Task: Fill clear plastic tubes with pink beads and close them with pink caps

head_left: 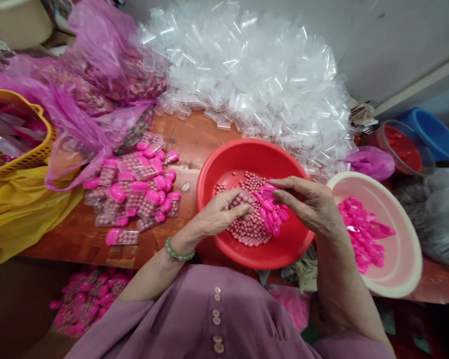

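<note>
Purple shirt [194, 319] with paired buttons fills the nearest edge, the wearer's forearms reaching forward on either side. The left hand [217, 213], a green bracelet [177, 252] at its wrist, curls its fingers around a small clear container [241, 199] filled with pink beads, above a red basin [212, 167]. Opposite, the right hand [314, 202] grips a bright pink cap [268, 191] in its fingertips, just beside the container; whether the two touch is hard to tell. Beneath them, inside the basin, lie loose beads [249, 233] and a cluster of caps [275, 219]. Should the container's end be open, a tilt or hard squeeze could spill its beads; a slack pinch could drop the cap among the others. To the left on the wooden worktop [187, 132] sits a pile of capped containers [138, 187], its front one near the edge, where a stray elbow could knock it off. To the right, a white basin [404, 247] holds more caps. Farthest rises a great heap of clear boxes [243, 65]; a nudge could start them sliding.
</note>
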### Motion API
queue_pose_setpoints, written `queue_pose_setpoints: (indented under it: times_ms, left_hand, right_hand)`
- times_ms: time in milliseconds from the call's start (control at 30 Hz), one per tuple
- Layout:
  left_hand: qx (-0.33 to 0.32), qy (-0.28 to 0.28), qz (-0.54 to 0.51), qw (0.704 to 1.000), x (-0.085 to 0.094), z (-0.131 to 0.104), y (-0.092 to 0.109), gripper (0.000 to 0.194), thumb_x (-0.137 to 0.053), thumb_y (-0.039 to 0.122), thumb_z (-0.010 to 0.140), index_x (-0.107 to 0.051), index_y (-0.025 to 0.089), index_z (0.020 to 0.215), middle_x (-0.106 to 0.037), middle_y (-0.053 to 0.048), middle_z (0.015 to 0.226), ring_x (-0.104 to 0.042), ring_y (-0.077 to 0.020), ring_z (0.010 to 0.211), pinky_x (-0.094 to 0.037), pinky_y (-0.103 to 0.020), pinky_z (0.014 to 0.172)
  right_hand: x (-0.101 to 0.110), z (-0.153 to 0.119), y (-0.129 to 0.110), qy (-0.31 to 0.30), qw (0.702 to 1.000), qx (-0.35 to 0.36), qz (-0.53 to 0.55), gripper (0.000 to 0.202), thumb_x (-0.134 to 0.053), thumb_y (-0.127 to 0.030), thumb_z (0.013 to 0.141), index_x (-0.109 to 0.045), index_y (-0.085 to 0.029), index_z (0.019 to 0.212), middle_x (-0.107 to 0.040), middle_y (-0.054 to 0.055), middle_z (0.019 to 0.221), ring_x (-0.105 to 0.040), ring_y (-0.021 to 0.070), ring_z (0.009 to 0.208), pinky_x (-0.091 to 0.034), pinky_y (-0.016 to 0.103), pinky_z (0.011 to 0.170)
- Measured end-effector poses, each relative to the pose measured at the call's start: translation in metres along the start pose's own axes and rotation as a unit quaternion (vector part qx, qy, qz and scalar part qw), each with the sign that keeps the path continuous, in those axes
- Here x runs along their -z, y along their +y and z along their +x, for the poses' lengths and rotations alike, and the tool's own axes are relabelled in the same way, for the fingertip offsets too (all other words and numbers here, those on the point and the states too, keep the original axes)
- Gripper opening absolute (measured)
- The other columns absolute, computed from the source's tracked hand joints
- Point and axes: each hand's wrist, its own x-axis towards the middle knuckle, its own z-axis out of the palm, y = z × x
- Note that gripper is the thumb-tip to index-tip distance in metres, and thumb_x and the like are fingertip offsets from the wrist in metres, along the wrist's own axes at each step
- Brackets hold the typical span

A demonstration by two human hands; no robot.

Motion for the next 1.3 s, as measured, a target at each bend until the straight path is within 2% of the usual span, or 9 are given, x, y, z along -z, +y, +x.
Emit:
queue_pose_setpoints:
  times_ms: [167, 333, 500, 633, 733, 867, 933, 1067, 1300]
  left_hand:
    - [0.005, 0.005, -0.036, 0.999, -0.002, 0.001, 0.002, 0.028, -0.068, 0.037, 0.083, -0.057, 0.013, 0.093, -0.059, -0.001, 0.085, -0.058, -0.0116, 0.075, -0.047, -0.027, 0.076]
    - [-0.027, -0.009, -0.03, 0.999, -0.001, 0.002, 0.0, 0.023, -0.065, 0.034, 0.085, -0.059, 0.013, 0.093, -0.059, -0.001, 0.082, -0.056, -0.0112, 0.075, -0.046, -0.026, 0.074]
    - [-0.027, 0.0, -0.015, 1.0, 0.0, 0.002, -0.002, 0.022, -0.062, 0.034, 0.086, -0.056, 0.013, 0.091, -0.058, -0.001, 0.08, -0.055, -0.0116, 0.073, -0.045, -0.026, 0.072]
    - [-0.032, 0.016, 0.008, 0.999, 0.0, 0.002, -0.003, 0.023, -0.061, 0.036, 0.086, -0.056, 0.014, 0.089, -0.055, 0.0, 0.079, -0.052, -0.0119, 0.073, -0.043, -0.027, 0.071]
    - [-0.034, 0.022, 0.002, 0.999, 0.001, 0.001, -0.003, 0.025, -0.063, 0.038, 0.084, -0.056, 0.015, 0.091, -0.052, 0.0, 0.079, -0.049, -0.0115, 0.072, -0.041, -0.026, 0.069]
    - [-0.024, 0.006, -0.011, 1.0, 0.003, 0.0, -0.003, 0.027, -0.063, 0.041, 0.085, -0.056, 0.015, 0.089, -0.049, 0.002, 0.078, -0.043, -0.01, 0.068, -0.036, -0.024, 0.062]
    - [-0.01, 0.0, -0.018, 1.0, 0.003, 0.0, -0.003, 0.03, -0.063, 0.044, 0.085, -0.055, 0.015, 0.089, -0.048, 0.002, 0.076, -0.041, -0.0095, 0.066, -0.034, -0.023, 0.06]
    - [-0.027, 0.013, -0.022, 0.999, 0.001, 0.003, -0.005, 0.032, -0.066, 0.043, 0.082, -0.056, 0.014, 0.091, -0.052, 0.0, 0.082, -0.046, -0.0112, 0.075, -0.039, -0.024, 0.069]
    - [-0.024, -0.008, -0.033, 0.999, 0.0, 0.005, -0.004, 0.032, -0.067, 0.043, 0.081, -0.053, 0.014, 0.087, -0.049, 0.001, 0.078, -0.044, -0.0101, 0.07, -0.037, -0.024, 0.065]
  right_hand:
    - [-0.032, 0.0, -0.001, 0.135, 0.986, -0.047, 0.09, 0.022, -0.072, -0.03, 0.085, -0.075, -0.025, 0.105, -0.077, 0.003, 0.1, -0.072, 0.0165, 0.089, -0.058, 0.034, 0.088]
    - [-0.061, -0.002, -0.003, 0.154, 0.977, -0.075, 0.13, 0.019, -0.073, -0.032, 0.083, -0.075, -0.024, 0.1, -0.077, 0.002, 0.096, -0.071, 0.0164, 0.088, -0.058, 0.034, 0.086]
    - [-0.068, -0.003, 0.001, 0.179, 0.98, -0.035, 0.075, 0.015, -0.071, -0.027, 0.084, -0.073, -0.023, 0.098, -0.076, 0.002, 0.092, -0.071, 0.0155, 0.084, -0.058, 0.033, 0.081]
    - [-0.062, -0.002, 0.002, 0.164, 0.986, 0.035, -0.018, 0.012, -0.067, -0.024, 0.087, -0.071, -0.023, 0.099, -0.076, 0.001, 0.089, -0.07, 0.0155, 0.081, -0.059, 0.033, 0.078]
    - [-0.055, -0.001, 0.002, 0.098, 0.989, 0.077, -0.083, 0.017, -0.063, -0.029, 0.09, -0.068, -0.023, 0.106, -0.076, 0.004, 0.094, -0.071, 0.0181, 0.084, -0.059, 0.035, 0.079]
    - [-0.053, -0.003, 0.003, 0.018, 0.967, 0.161, -0.196, 0.057, -0.071, -0.047, 0.081, -0.053, -0.017, 0.127, -0.071, 0.015, 0.111, -0.069, 0.0269, 0.099, -0.057, 0.042, 0.084]
    - [-0.057, -0.005, 0.002, 0.013, 0.944, 0.194, -0.268, 0.071, -0.069, -0.05, 0.08, -0.044, -0.012, 0.134, -0.066, 0.021, 0.118, -0.065, 0.032, 0.106, -0.055, 0.048, 0.087]
    - [-0.064, -0.005, 0.0, 0.021, 0.897, 0.203, -0.393, 0.07, -0.062, -0.041, 0.08, -0.038, -0.006, 0.136, -0.064, 0.023, 0.113, -0.061, 0.0342, 0.099, -0.052, 0.05, 0.082]
    - [-0.068, -0.005, 0.01, 0.057, 0.884, 0.247, -0.393, 0.072, -0.056, -0.033, 0.078, -0.033, -0.011, 0.142, -0.064, 0.017, 0.104, -0.06, 0.0302, 0.09, -0.049, 0.044, 0.078]
